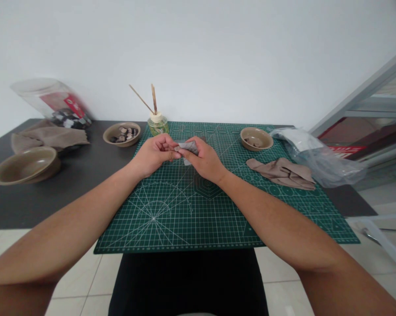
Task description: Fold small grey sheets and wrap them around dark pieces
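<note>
My right hand (204, 160) is closed around a small, folded grey sheet (188, 146), perhaps sandpaper or cloth, and a pale corner of it hangs below the fingers. Just beside it, my left hand (156, 153) pinches with thumb and forefinger at the left end of the sheet. Whatever small thing lies between those fingertips is hidden. Both hands meet above the green cutting mat (171, 228), near its middle.
A bowl of small dark and wooden pieces (121, 142), a reed bottle (158, 125), a large bowl (23, 175), a brown cloth (49, 136) and a plastic jar (49, 94) stand left. At right are a small bowl (257, 147), another cloth (283, 172) and a plastic bag (329, 169).
</note>
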A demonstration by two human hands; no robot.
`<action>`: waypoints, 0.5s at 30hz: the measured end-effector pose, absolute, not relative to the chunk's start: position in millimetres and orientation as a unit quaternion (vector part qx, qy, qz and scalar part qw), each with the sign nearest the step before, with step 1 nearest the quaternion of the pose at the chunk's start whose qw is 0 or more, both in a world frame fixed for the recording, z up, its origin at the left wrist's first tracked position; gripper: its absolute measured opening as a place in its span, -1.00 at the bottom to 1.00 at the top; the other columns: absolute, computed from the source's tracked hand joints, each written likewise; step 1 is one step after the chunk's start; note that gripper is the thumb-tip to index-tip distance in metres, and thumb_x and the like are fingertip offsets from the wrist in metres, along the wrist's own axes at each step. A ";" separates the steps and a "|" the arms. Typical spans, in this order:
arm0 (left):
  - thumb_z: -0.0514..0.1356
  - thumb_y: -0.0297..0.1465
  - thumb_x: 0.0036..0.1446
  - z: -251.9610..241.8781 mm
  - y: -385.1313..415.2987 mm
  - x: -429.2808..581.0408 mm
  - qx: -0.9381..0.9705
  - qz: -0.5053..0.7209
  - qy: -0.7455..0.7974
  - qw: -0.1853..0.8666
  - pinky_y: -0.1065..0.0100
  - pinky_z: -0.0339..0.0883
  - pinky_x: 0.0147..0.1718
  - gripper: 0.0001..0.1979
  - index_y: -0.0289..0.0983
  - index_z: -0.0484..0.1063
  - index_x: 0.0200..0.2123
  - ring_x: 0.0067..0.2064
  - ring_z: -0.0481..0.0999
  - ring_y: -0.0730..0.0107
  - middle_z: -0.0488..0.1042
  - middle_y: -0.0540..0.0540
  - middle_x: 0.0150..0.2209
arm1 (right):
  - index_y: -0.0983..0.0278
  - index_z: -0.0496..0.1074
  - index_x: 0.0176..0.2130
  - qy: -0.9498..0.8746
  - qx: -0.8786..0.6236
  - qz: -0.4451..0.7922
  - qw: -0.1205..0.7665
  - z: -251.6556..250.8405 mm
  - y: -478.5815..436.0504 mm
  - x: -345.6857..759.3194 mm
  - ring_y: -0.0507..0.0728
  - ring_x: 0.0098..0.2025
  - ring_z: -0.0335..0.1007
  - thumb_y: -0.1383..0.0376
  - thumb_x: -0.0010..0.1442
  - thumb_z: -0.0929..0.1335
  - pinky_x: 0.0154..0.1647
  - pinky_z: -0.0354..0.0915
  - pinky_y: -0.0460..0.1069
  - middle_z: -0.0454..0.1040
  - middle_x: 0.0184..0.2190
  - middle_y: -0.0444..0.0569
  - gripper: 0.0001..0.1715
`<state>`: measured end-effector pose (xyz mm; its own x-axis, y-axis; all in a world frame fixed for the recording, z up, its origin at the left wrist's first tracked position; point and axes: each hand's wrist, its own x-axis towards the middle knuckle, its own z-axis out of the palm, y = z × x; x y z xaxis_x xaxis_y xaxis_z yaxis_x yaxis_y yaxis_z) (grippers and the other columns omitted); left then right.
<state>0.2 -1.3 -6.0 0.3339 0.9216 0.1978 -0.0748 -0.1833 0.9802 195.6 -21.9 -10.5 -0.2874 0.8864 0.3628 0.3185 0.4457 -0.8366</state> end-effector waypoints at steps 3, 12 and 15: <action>0.58 -0.43 -0.29 -5.1 -2.0 0.3 0.615 0.468 0.348 0.531 0.47 0.36 -0.48 -0.58 -0.27 0.42 -0.43 -0.50 0.49 0.52 0.56 0.06 -0.50 | 0.17 0.37 -0.22 -0.735 -0.414 0.321 0.431 -10.0 -22.1 196.0 0.10 -0.29 0.41 -0.02 0.31 0.40 -0.20 0.30 -0.01 0.55 -0.32 -0.12 -0.67; 0.56 -0.38 -0.19 -7.4 0.5 -3.1 0.625 0.431 0.352 0.548 0.48 0.33 -0.53 -0.61 -0.28 0.41 -0.41 -0.56 0.44 0.53 0.53 0.04 -0.56 | 0.18 0.32 -0.24 -0.748 -0.408 0.293 0.433 -12.3 -20.8 195.1 0.11 -0.26 0.37 0.09 0.33 0.38 -0.15 0.27 0.01 0.50 -0.31 -0.12 -0.76; 0.56 -0.38 -0.17 -5.6 -0.5 -3.9 0.636 0.419 0.351 0.544 0.49 0.33 -0.53 -0.61 -0.28 0.40 -0.40 -0.55 0.45 0.53 0.52 0.05 -0.56 | 0.18 0.31 -0.25 -0.751 -0.392 0.292 0.444 -12.8 -21.2 194.3 0.11 -0.25 0.36 0.13 0.33 0.37 -0.13 0.26 0.02 0.49 -0.31 -0.12 -0.78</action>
